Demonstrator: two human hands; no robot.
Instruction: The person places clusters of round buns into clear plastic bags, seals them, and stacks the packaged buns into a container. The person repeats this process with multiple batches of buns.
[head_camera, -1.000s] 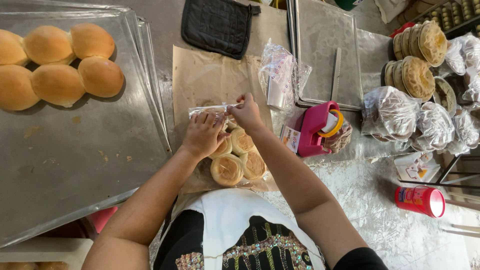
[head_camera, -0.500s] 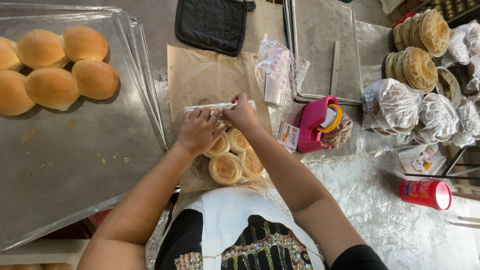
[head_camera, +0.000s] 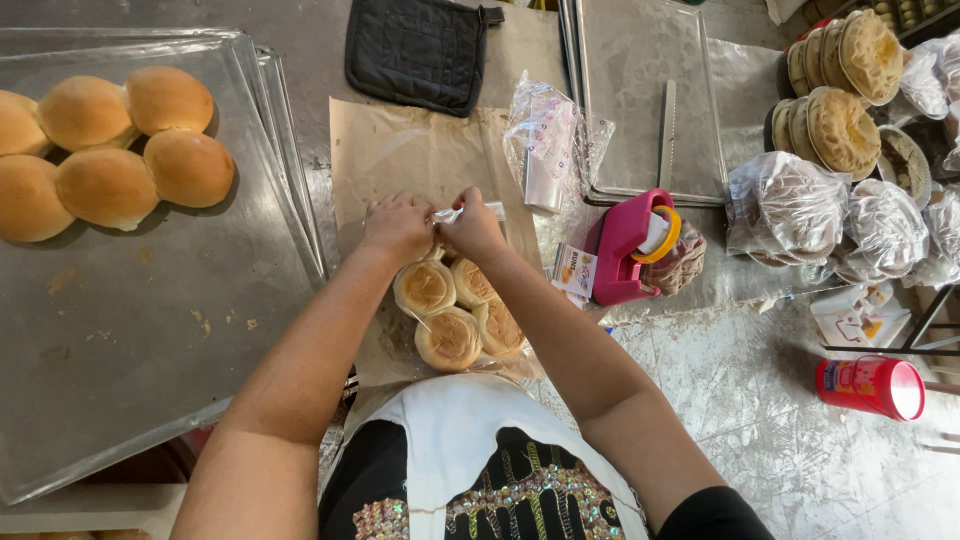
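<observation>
Both hands, left hand (head_camera: 397, 226) and right hand (head_camera: 473, 226), pinch the gathered neck of a clear bag (head_camera: 460, 318) of buns on brown paper (head_camera: 420, 150). Right of the paper stands a pink tape dispenser (head_camera: 625, 245); left lies a tray (head_camera: 150, 330) with rolls (head_camera: 105, 150).

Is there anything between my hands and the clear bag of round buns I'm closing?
Nothing visible: the left hand and right hand both grip the gathered neck of the clear plastic bag of round buns directly.

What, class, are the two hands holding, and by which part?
Both the left hand and the right hand grip the clear plastic bag of buns by its gathered open end, above the buns.
</observation>
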